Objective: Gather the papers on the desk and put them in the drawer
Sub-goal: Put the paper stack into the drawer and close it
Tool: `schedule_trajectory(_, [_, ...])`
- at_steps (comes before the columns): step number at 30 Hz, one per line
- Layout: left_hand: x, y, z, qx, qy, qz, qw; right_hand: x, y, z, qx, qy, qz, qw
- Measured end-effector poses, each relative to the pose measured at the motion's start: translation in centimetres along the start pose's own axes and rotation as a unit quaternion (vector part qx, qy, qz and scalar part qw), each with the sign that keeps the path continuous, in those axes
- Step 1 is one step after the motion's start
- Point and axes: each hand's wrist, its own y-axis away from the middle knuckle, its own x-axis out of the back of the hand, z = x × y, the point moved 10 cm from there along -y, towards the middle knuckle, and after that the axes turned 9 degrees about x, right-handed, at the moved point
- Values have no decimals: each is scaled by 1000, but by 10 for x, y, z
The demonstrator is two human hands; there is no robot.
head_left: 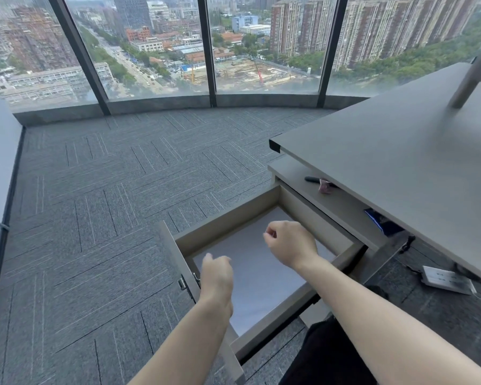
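Papers [264, 276]: pale sheet surface lying flat on the bottom of the drawer, lower centre of the frame; whether one sheet or several cannot be told.

Drawer [220, 232]: pulled fully out from under the desk, beige walls, a metal latch on its front panel at the left.

Left hand [217, 276]: lower centre, above the drawer's front-left corner, back of the hand to the camera, fingers loosely curled, holding nothing.

Right hand [290, 243]: centre right of the drawer, hovering over the papers, fingers curled in, nothing visibly held.

Desk [400, 151]: grey top, right half of the frame; grey stand [472, 76] on it at the upper right.

Shelf [317, 190]: under the desk top; carries a black pen-like item [313, 179], a crumpled pink scrap [325, 187] just beside it, and a blue-black item [383, 223] further right, partly hidden.

Power strip [446, 279]: white, on the floor, lower right.

Carpet [109, 218]: grey tiles, left and centre.

Windows [150, 45]: top of frame, city view.
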Motion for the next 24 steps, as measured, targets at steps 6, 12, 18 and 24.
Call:
schedule_trajectory(6, [44, -1, 45, -96, 3, 0, 995, -4, 29, -75, -38, -290, -3, 956])
schedule_trajectory(12, [88, -1, 41, -96, 37, 30, 994, -22, 60, -126, -71, -451, -44, 888])
schedule_trajectory(18, [110, -5, 25, -96, 60, 28, 993, -56, 93, -167, -92, -543, -84, 830])
schedule_trajectory(24, [112, -14, 4, -54, 9, -13, 998, -85, 122, -185, -164, -613, -77, 769])
